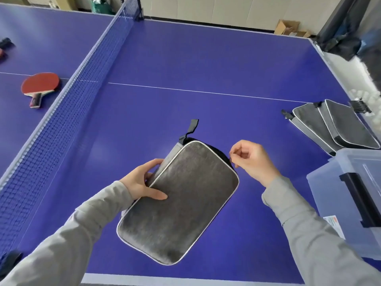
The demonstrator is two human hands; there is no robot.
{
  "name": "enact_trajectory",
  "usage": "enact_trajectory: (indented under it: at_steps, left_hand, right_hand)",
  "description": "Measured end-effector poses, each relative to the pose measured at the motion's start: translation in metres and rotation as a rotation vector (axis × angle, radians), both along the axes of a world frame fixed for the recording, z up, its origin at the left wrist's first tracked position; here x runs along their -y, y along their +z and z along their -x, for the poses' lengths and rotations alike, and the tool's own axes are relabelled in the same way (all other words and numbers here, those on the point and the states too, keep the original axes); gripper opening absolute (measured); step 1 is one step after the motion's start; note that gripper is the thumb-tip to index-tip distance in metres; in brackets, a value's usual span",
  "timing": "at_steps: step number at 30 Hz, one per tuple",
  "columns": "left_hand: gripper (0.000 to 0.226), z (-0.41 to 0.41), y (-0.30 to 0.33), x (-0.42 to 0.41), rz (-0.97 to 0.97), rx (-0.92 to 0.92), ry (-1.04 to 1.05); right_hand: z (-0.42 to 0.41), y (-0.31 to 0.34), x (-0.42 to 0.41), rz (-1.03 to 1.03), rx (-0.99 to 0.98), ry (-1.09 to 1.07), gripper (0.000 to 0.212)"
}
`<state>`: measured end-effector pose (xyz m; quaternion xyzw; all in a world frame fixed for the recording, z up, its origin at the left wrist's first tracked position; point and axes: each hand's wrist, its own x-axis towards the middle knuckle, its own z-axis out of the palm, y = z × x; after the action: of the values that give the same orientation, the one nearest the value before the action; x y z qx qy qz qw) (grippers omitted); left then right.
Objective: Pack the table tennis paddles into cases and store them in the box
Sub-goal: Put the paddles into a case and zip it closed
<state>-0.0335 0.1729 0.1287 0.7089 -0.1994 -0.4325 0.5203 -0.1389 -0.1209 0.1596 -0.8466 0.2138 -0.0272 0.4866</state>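
A grey paddle case (179, 203) with white piping is held tilted above the blue table (185, 65). My left hand (144, 180) grips its left edge, thumb on top. My right hand (253, 159) pinches a small zipper pull at the case's upper right corner. A dark loop strap (192, 125) sticks out from the case's far end. A red paddle (40, 84) lies on the table beyond the net, at the left. Two more grey cases (334, 124) lie stacked at the right. The clear plastic box (350, 201) with a black latch sits at the right edge.
The net (68, 108) runs diagonally along the left. Part of another paddle (4, 48) shows at the far left edge. White balls (365, 96) lie beside the table at the right. Cardboard boxes (290, 27) stand by the back wall.
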Motion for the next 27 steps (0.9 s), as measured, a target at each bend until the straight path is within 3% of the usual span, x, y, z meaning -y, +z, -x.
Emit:
enact_trajectory:
  at_steps: [8,12,19,23,25,27]
  left_hand:
    - [0.075,-0.013,0.009,-0.007,-0.237,0.293,-0.183]
    - [0.077,-0.017,0.006,-0.012,-0.266,0.339,-0.195]
    - [0.073,-0.019,-0.011,-0.048,-0.193,0.145,0.045]
    - [0.088,-0.017,-0.027,-0.093,-0.108,-0.069,0.293]
    - [0.098,-0.017,-0.039,-0.122,-0.098,-0.171,0.444]
    - [0.095,-0.018,-0.049,-0.150,-0.105,-0.240,0.570]
  right_hand:
    - [-0.034,0.018,-0.055,0.120,0.180,0.174,0.016]
    - [-0.045,0.020,-0.081,0.170,0.248,0.249,0.016]
    - [-0.062,-0.009,-0.101,0.157,0.300,0.159,0.006]
    - [-0.059,-0.044,-0.120,0.008,0.151,0.016,0.024]
    - [-0.050,-0.069,-0.127,0.036,0.064,0.017,0.032]
    - [-0.037,-0.094,-0.133,0.099,-0.041,0.036,0.041]
